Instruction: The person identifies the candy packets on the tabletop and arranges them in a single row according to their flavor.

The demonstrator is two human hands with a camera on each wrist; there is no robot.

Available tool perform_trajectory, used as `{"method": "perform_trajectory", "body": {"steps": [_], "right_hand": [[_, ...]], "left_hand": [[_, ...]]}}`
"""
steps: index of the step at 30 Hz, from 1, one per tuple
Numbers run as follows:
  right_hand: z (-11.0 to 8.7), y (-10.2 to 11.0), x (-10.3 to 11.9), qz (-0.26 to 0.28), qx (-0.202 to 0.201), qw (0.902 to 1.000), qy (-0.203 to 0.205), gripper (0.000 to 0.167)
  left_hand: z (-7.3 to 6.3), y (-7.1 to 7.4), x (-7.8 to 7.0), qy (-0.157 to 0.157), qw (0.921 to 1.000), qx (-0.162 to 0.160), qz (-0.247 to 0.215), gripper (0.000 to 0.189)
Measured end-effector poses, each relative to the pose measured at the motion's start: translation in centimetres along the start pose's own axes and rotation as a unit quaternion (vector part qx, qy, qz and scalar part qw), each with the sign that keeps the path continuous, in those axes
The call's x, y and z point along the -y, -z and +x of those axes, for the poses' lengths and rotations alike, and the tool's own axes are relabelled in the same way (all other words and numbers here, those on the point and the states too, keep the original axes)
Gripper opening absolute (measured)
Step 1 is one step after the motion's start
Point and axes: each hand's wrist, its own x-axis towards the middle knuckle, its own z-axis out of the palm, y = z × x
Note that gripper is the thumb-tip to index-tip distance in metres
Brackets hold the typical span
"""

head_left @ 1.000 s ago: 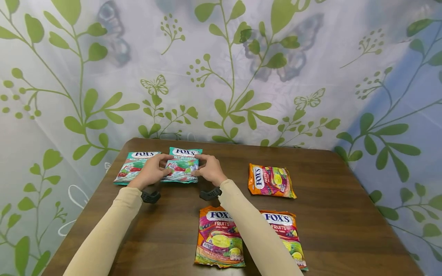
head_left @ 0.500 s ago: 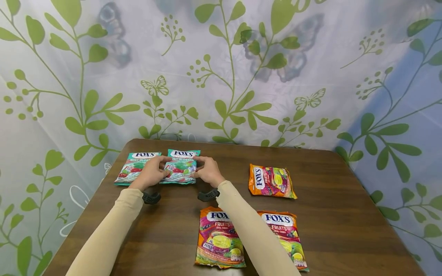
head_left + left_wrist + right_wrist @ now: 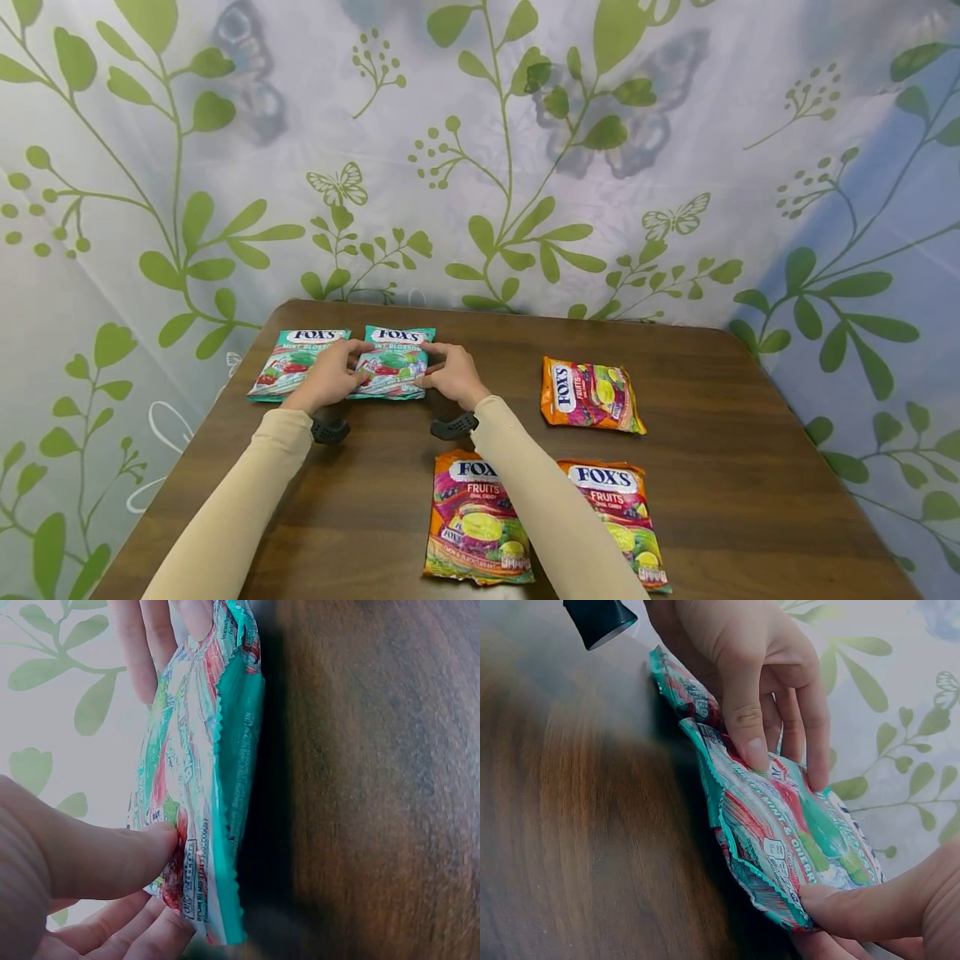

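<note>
A teal mint candy bag (image 3: 392, 364) lies near the table's far left, FOX'S lettering at its top. My left hand (image 3: 331, 377) grips its left edge and my right hand (image 3: 454, 375) its right edge. In the right wrist view, both thumbs press on the printed front of the candy bag (image 3: 802, 817), and the right fingers go under its edge. The left wrist view shows the left thumb on the bag (image 3: 187, 795) too. A second teal candy bag (image 3: 288, 363) sits just left, partly hidden behind the left hand.
On the dark wood table (image 3: 720, 467), an orange fruit candy bag (image 3: 592, 394) lies sideways to the right. Two more orange bags are in front, one left (image 3: 476, 533) and one right (image 3: 637, 529), both partly covered by the right sleeve. A leaf-patterned curtain (image 3: 480, 167) hangs behind.
Both hands and the gripped teal bag have shifted slightly left, closer to the other teal bag, and a little toward me. Over the last half second they stay nearly still.
</note>
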Motion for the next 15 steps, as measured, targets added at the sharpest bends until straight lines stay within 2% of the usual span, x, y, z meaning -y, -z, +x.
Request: {"method": "perform_trajectory", "body": {"steps": [7,15], "right_hand": [[0.11,-0.11,-0.46,-0.023,0.003,0.9997,-0.005,0.07],[0.01,-0.33,-0.35,-0.059,0.0,0.998,0.021,0.07]], "left_hand": [[0.03,-0.22,0.29,-0.006,1.0,0.007,0.002,0.047],[0.11,-0.35,0.53,-0.009,0.9999,0.004,-0.006,0.047]]}}
